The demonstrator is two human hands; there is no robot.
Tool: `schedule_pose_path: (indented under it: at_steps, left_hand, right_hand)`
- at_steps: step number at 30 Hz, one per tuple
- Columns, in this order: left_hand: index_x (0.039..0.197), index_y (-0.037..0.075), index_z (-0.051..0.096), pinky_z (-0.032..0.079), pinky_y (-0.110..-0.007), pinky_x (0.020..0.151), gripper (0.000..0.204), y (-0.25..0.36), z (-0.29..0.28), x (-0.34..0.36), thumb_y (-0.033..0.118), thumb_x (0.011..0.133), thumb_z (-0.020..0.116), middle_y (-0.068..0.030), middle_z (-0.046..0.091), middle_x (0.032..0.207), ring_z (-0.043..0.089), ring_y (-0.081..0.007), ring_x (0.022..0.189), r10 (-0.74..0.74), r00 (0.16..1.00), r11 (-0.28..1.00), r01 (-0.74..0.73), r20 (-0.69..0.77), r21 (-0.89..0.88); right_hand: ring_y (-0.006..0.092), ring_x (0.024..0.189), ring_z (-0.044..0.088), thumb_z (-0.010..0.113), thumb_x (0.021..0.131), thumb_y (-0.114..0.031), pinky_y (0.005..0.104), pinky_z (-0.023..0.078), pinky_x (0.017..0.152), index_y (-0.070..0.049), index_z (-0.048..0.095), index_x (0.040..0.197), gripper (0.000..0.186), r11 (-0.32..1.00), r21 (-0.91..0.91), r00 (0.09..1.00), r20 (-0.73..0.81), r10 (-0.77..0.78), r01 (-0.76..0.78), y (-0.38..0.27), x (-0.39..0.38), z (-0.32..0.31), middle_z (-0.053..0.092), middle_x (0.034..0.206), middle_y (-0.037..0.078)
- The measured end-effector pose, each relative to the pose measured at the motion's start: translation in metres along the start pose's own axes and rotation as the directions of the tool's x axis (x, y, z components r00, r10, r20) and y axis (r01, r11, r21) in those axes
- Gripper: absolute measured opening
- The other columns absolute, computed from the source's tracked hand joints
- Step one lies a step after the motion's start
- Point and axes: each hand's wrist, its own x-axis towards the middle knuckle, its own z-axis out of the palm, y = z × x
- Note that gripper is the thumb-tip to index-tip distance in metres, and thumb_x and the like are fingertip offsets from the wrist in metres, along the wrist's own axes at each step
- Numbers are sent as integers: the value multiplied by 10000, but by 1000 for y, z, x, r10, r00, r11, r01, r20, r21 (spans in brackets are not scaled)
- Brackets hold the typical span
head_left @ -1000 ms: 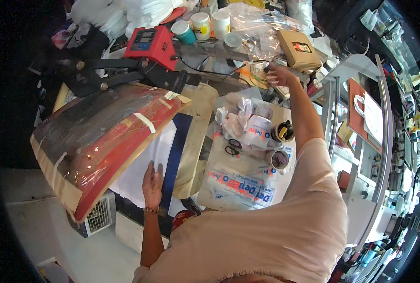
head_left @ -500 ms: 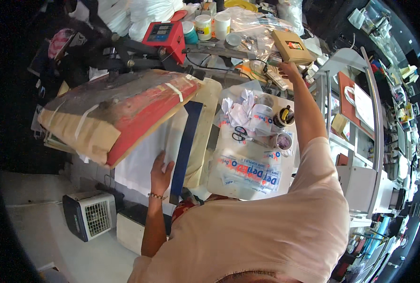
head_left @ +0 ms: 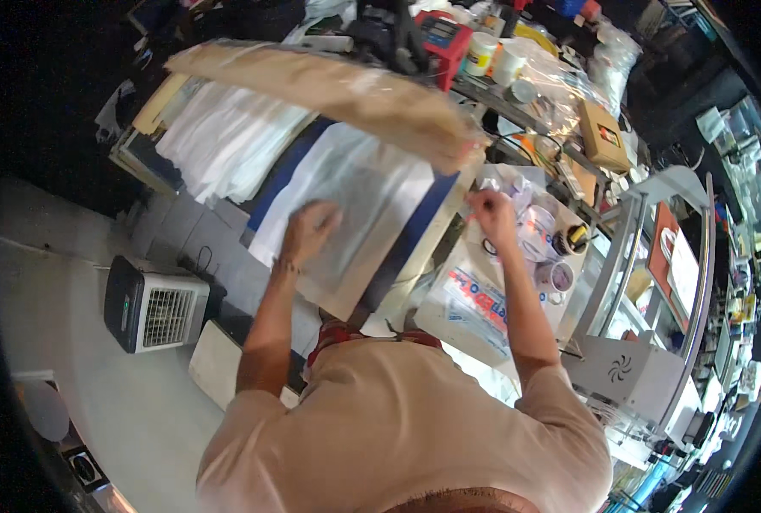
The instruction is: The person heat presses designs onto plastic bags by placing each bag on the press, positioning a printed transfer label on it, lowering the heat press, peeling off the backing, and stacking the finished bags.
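My left hand (head_left: 310,229), blurred by motion, is over a white sheet (head_left: 359,184) with a greyish translucent middle; its fingers look apart and nothing shows in them. That sheet lies across a dark blue board (head_left: 410,244), whose edges show on both sides. To the right, my right hand (head_left: 491,214) has curled fingers beside the board's far right corner; whatever they hold, if anything, is hidden. Above the board's far side hangs a thick press plate wrapped in brown paper (head_left: 337,85), tilted up and smeared. White folded cloth (head_left: 226,141) lies left of the board.
A small table (head_left: 449,295) on the right carries crumpled plastic, printed bags and a cup (head_left: 556,275). Behind it are a red control box (head_left: 443,47), white tubs (head_left: 507,61) and a cardboard box (head_left: 604,137). An air cooler (head_left: 158,303) stands on the floor at left.
My right hand has come back from the far right, near the cardboard box, to the board's corner. The press plate now shows its brown edge, and the view has turned, revealing the white cloth.
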Motion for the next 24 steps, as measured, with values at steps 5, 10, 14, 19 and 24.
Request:
schedule_pose_path:
  at_steps: [5, 10, 14, 19, 24]
  left_hand:
    - [1047, 15, 758, 551, -391, 897, 256, -85, -80, 94, 213, 886, 767, -179, 751, 1048, 723, -329, 982, 109, 977, 990, -89, -185, 114]
    - [1137, 23, 725, 478, -452, 1016, 376, -177, -148, 161, 260, 853, 796, -203, 704, 1183, 632, -384, 1140, 243, 953, 883, -140, -180, 448]
    - [1265, 28, 678, 397, -487, 1135, 563, -204, -151, 172, 348, 823, 819, -260, 557, 1436, 515, -416, 1331, 210, 963, 767, -270, 169, 583]
    - [1284, 34, 678, 418, -475, 1122, 531, -217, -169, 175, 293, 844, 824, -273, 570, 1415, 517, -409, 1341, 232, 958, 843, -286, 171, 456]
    - [1325, 12, 644, 486, -386, 1051, 485, -120, -189, 165, 223, 911, 783, -216, 647, 1336, 613, -287, 1260, 27, 896, 1000, -20, 444, -22]
  right_hand:
    - [364, 933, 647, 775, 812, -92, 449, 510, 878, -6, 729, 909, 138, 943, -51, 945, 9, -328, 328, -93, -55, 89, 687, 957, 173]
    - [403, 972, 624, 699, 813, -12, 464, 498, 869, -12, 678, 1037, 225, 984, -178, 923, -380, -55, -14, -78, -90, 122, 656, 1022, 185]
    - [421, 1260, 512, 758, 777, -186, 532, 415, 1042, -87, 558, 1357, 622, 724, -488, 862, -400, 311, -488, 21, -203, 104, 573, 1358, 174]
    - [400, 1442, 372, 851, 723, -374, 651, 326, 1098, -123, 425, 1511, 931, 532, -544, 757, -393, 522, -649, 16, -274, 115, 407, 1582, 139]
    - [378, 1427, 409, 882, 715, -407, 576, 351, 1117, -127, 502, 1454, 877, 579, -519, 777, -393, 491, -629, 35, -283, 102, 439, 1566, 113]
